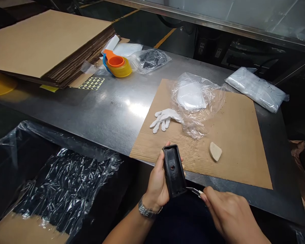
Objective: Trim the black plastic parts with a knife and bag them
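Note:
A black rectangular hollow plastic part (174,173), with a small round hole in its floor, lies in my left hand (157,184). The fingers wrap round its sides and the open face looks up at me. My right hand (228,210) is closed on a slim trimming knife (194,191) with a thin metal blade. The blade's tip reaches the lower right edge of the black part. Beyond both hands, a beige wedge-shaped block (215,151) and a white glove (165,119) rest on a flat cardboard sheet (240,135).
The cardboard covers part of a metal table (104,115). Clear plastic bags (193,96) and a wrapped packet (256,88) lie farther back. Tape rolls (120,67), a sticker sheet (92,83) and stacked cardboard (51,40) are at left. A plastic-lined box (63,183) stands below.

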Tool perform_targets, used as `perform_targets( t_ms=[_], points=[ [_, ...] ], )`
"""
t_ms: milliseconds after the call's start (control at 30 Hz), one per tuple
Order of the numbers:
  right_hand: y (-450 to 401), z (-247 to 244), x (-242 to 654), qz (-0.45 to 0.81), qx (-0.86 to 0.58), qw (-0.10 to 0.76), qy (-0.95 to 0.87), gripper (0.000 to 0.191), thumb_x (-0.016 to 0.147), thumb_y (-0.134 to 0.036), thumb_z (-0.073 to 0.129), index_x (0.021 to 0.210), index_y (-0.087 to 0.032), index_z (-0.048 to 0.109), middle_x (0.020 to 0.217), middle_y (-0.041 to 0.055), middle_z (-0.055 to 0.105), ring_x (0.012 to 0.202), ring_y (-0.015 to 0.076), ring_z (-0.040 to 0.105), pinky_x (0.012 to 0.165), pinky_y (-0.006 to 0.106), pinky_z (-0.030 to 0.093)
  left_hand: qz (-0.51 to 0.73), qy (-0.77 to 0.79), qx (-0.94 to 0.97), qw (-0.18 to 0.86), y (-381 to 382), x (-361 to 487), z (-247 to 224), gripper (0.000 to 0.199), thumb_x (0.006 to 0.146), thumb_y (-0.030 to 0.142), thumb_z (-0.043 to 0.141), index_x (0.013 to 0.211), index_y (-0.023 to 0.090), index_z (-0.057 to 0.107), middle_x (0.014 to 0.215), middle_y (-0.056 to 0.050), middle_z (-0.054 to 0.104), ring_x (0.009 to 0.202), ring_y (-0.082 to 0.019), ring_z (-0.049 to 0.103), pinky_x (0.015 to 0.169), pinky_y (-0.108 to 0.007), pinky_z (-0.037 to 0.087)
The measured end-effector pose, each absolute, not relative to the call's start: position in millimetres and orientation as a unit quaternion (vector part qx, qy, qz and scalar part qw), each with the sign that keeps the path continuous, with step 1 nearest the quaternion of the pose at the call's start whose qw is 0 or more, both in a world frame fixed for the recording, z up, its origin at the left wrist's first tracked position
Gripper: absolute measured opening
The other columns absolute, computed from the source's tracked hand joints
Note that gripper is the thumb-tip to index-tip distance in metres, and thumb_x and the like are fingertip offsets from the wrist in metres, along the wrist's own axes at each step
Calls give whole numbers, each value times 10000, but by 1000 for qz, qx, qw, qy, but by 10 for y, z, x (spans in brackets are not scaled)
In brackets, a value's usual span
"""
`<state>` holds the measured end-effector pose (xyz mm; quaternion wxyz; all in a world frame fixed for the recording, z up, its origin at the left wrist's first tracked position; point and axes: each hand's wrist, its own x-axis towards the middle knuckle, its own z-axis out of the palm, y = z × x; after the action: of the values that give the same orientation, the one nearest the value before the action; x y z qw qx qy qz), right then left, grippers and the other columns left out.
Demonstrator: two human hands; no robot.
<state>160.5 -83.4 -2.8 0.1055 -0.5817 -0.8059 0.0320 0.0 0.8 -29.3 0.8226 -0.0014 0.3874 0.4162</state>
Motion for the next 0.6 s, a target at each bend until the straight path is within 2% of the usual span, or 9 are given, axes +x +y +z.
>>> perform_targets(
  t_ms=[400,600],
  points=[
    [-877,-67,1576,36,-577,34,-815,369,971,-248,238,647,-233,414,405,-60,491,289,152,486,405,286,130,400,393,28,827,14,13,-271,467,906,447,356,1365,392,289,774,-41,617,559,-136,580,556,-310,524],
    [-887,-122,1577,74,-580,-8,-811,363,961,-259,253,656,-224,446,404,-37,505,270,167,472,412,294,75,411,444,116,787,-39,31,-284,506,883,450,423,1369,359,317,803,-58,634,627,-157,600,577,-308,521]
  ],
)
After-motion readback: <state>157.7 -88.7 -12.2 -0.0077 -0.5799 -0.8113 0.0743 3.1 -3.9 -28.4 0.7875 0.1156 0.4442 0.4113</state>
